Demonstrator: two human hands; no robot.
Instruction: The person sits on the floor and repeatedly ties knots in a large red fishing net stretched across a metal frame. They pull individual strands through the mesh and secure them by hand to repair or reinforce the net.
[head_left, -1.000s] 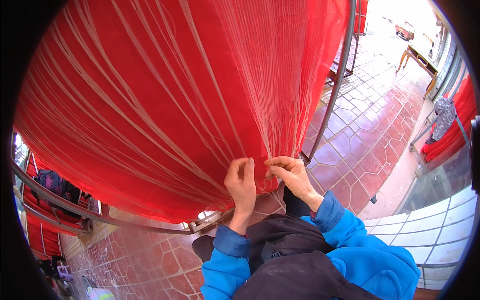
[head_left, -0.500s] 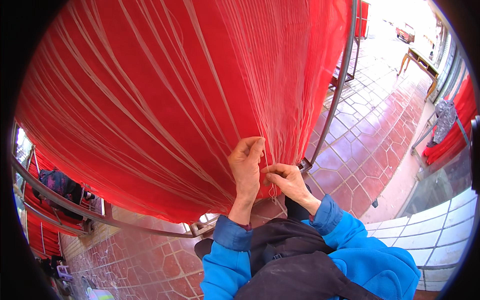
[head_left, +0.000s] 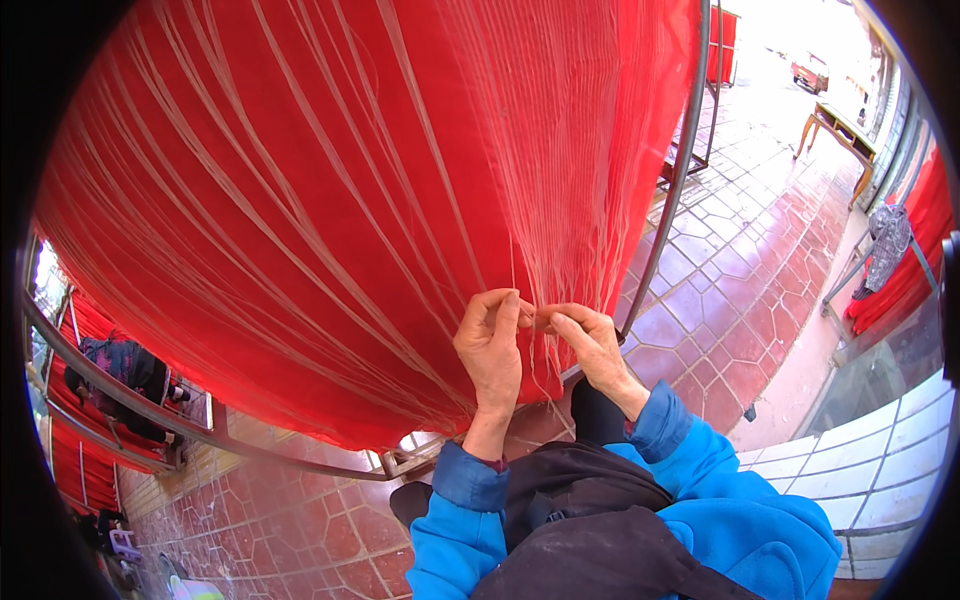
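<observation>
At the far left of the frame, low down, a person (head_left: 125, 375) in dark clothes bends beside more red cloth hanging beyond a metal rail (head_left: 200, 435) that curves along the lower left. A big red sheet (head_left: 300, 200) fills the upper left and centre of the frame, streaked with pale threads (head_left: 520, 180) that run down and gather toward the lower centre. There the left hand (head_left: 490, 350) rises in a blue sleeve (head_left: 455, 520), its fingers curled shut with thumb and forefinger pinching threads at the sheet's lower edge. Just to its right the right hand (head_left: 590, 345) meets it, fingertips touching, its fingers also closed in a pinch on the same bunch of threads. A dark apron (head_left: 590, 520) lies across the lap at the bottom centre. Right of the hands a metal pole (head_left: 680, 180) runs up the sheet's edge. Beyond it, reddish floor tiles (head_left: 740, 260) stretch to the upper right, where a wooden table (head_left: 840, 125) stands; more red cloth (head_left: 915, 250) hangs at the right edge.
</observation>
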